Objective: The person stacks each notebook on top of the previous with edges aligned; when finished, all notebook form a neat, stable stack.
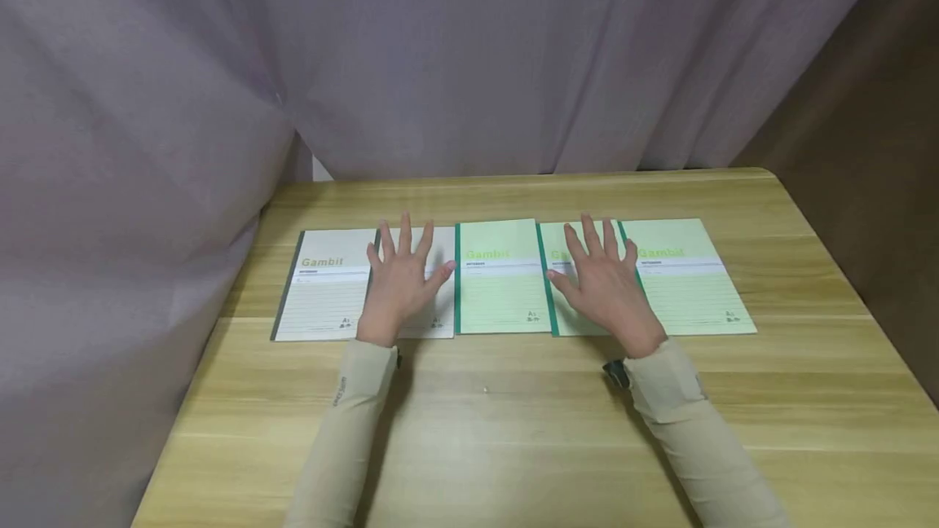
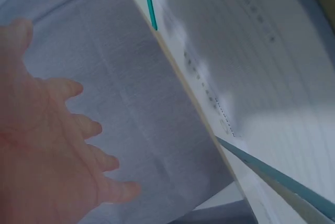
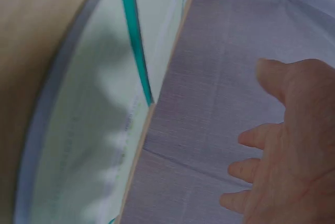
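Several "Gambit" notebooks lie in a row on the table. My left hand (image 1: 399, 288), fingers spread and straight, is over the second white notebook (image 1: 442, 300), beside the leftmost white notebook (image 1: 319, 300) with a dark spine. Likewise spread, my right hand (image 1: 607, 288) covers part of a pale green notebook (image 1: 568, 321). Between the hands lies another green notebook (image 1: 502, 296); a wider-looking green notebook (image 1: 693, 288) lies at the right end. In the wrist views, the left palm (image 2: 47, 140) and right palm (image 3: 303, 156) appear raised off the covers, holding nothing.
The notebooks sit toward the far side of a wood-grain table (image 1: 513, 446). A grey curtain (image 1: 455, 63) hangs behind the table and down its left side. A dark brown surface (image 1: 866, 186) stands at the right.
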Demonstrator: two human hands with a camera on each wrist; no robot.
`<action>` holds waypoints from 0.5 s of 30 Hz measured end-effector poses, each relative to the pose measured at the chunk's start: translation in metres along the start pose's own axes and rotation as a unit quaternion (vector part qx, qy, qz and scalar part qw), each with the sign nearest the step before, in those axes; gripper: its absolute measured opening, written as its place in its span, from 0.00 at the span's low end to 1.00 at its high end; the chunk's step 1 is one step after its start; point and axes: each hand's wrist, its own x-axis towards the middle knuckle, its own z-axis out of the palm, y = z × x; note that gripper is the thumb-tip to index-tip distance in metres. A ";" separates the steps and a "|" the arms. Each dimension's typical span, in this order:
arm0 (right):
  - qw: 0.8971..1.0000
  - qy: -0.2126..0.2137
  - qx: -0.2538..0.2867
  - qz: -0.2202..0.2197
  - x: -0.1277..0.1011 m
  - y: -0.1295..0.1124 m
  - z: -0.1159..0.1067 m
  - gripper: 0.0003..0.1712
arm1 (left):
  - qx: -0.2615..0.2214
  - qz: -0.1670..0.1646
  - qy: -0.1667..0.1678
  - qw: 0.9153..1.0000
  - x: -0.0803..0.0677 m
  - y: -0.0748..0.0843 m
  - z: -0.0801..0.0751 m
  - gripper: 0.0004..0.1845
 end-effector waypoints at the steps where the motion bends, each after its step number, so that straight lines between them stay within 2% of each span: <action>1: 1.000 -0.001 -0.001 0.000 0.000 0.000 0.000 0.45 | -0.001 -0.002 -0.002 1.000 0.000 0.000 0.000 0.43; 15: 1.000 0.009 0.006 0.000 -0.003 0.002 0.000 0.46 | 0.003 -0.010 -0.018 1.000 -0.004 0.007 0.001 0.45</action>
